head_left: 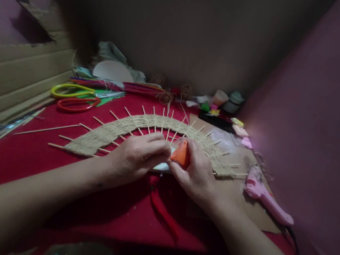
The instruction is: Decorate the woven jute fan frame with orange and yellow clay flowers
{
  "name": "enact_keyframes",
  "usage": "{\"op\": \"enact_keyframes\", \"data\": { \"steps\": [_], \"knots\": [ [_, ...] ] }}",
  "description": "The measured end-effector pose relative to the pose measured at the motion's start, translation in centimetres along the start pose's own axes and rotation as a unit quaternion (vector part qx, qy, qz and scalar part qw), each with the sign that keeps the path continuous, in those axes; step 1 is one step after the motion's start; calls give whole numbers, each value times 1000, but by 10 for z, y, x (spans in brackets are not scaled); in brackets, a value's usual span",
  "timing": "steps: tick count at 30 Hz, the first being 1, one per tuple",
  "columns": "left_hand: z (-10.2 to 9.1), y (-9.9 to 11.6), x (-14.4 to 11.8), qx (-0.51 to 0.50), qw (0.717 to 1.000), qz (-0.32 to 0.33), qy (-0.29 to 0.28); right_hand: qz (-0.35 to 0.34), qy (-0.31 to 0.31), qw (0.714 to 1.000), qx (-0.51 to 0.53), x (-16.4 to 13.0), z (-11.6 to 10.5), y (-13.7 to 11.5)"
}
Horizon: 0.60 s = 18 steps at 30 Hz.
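No readable writing or brand showing anywhere. Left hand (138,152) reaching in from 7 o'clock, palm down, fingers curling closed, pinching at white disc (163,166) at hub of woven fan (152,135). Right hand (196,173) coming in from 5 o'clock, fingers gripping orange piece (181,154), pressing it against disc. Fan lying flat at desk (22,155) centre, wooden spokes radiating outward. Pink glue gun (264,195) resting at 3 o'clock; yellow and red scissors (73,97) lying at 10 o'clock.

A red-covered table (37,157) carries a woven arc (157,125), scissors (73,97), a pink glue gun (267,198) and, seemingly, cardboard (243,196).
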<state>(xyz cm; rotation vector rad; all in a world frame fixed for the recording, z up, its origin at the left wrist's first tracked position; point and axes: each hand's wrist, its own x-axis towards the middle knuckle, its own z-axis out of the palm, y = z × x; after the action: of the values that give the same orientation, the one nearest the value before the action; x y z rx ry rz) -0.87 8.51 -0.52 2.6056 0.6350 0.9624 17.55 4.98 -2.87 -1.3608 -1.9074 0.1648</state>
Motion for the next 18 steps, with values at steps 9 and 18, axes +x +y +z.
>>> {"op": "enact_keyframes", "data": {
  "steps": [9, 18],
  "knots": [
    [-3, 0, 3, -12, 1000, 12, 18, 38, -15, 999, -23, 1, 1, 1],
    [3, -4, 0, -6, 1000, 12, -8, 28, -40, 998, -26, -1, 1, 0]
  ]
}}
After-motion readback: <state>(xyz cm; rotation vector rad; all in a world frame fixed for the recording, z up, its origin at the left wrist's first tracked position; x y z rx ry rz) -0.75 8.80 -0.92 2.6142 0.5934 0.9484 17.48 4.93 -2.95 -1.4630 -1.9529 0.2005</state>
